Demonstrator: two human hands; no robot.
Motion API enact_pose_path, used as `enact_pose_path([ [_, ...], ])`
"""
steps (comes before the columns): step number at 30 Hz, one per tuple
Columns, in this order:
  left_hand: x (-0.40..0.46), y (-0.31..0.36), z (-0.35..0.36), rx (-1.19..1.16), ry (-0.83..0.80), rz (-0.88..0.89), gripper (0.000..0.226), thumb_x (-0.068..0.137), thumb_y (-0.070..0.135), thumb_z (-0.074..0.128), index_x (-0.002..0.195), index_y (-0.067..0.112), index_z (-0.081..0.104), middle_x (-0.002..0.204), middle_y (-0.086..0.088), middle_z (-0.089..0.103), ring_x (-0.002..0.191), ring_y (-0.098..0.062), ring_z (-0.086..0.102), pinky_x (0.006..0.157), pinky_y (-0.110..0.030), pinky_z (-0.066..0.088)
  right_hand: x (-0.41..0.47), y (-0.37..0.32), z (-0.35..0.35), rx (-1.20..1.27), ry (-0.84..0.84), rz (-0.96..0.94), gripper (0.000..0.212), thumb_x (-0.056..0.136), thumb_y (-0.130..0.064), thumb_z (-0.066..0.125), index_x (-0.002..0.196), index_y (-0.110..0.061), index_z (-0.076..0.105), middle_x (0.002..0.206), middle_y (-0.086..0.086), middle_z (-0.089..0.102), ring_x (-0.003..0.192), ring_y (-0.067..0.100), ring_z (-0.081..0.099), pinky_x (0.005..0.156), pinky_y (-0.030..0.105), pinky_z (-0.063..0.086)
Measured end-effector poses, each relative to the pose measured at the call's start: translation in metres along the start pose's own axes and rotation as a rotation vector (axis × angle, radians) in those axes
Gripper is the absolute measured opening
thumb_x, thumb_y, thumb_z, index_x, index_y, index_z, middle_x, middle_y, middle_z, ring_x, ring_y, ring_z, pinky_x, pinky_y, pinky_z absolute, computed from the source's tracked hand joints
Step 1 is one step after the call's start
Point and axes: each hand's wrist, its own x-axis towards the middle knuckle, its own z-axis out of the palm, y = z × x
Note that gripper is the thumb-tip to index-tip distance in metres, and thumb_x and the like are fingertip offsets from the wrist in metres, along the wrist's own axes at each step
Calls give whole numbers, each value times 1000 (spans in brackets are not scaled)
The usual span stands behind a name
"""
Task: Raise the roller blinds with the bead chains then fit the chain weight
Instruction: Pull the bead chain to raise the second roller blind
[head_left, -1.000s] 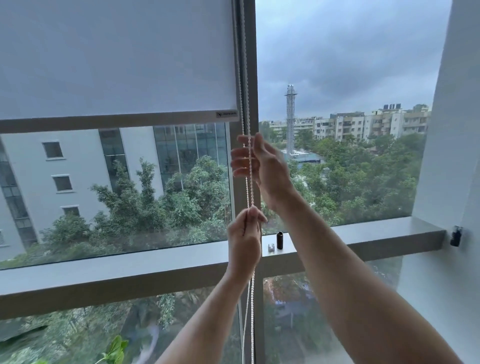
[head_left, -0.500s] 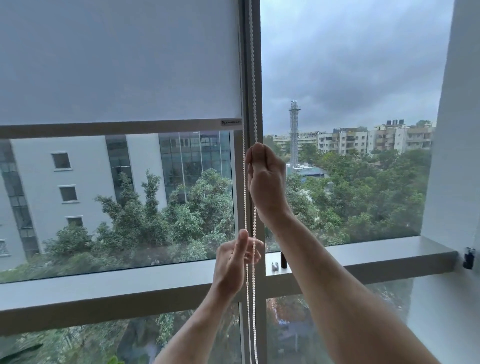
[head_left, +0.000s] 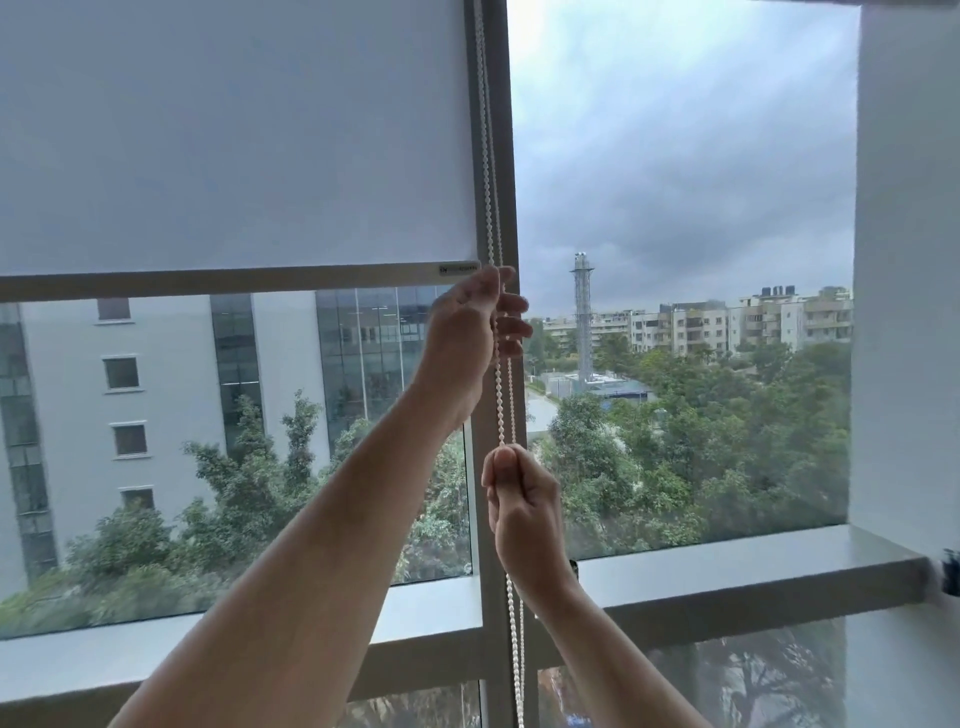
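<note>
Hands (head_left: 470, 332) on bead chain (head_left: 488, 156), beside window post (head_left: 506, 130)

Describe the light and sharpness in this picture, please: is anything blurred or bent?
Head view: soft overcast backlight, no hard shadows; the arms look dim against the sky. The bead chain and both hands, left hand and right hand, are fairly sharp. The lower trees are smeared, and the sill tilts from wide-angle distortion.

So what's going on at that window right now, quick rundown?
Left hand high on the bead chain, fingers loosely curled. Right hand shut on it lower down. Blind about halfway up. Nothing blocking the chain.
</note>
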Motion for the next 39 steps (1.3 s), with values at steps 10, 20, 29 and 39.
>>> enact_pose_path([
  [10,-7,3,23,-36,157,232,34,103,13,44,81,15,69,54,6,41,41,-2,31,38,-21,24,31,-42,-35,30,-236,110,32,94,-32,43,97,-20,73,80,8,74,73,23,69,69,33,57],
  [20,-38,-8,24,10,184,288,38,102,10,44,73,22,66,48,14,45,43,0,33,41,-20,26,136,-152,-17,219,-121,74,33,104,-32,45,107,-7,67,96,16,74,90,29,72,83,40,59],
  [29,-59,-25,15,55,232,278,41,102,10,45,73,28,68,51,15,41,49,-3,34,46,-21,27,160,-190,31,203,-90,138,37,108,-29,37,102,-11,68,49,-8,36,33,5,27,34,19,22],
  [39,-73,-56,-15,170,-61,173,44,97,40,45,60,27,65,44,6,42,40,-8,33,41,-23,27,123,-139,26,-137,89,-225,39,104,-21,43,66,-20,56,46,-18,46,47,0,37,47,17,28],
])
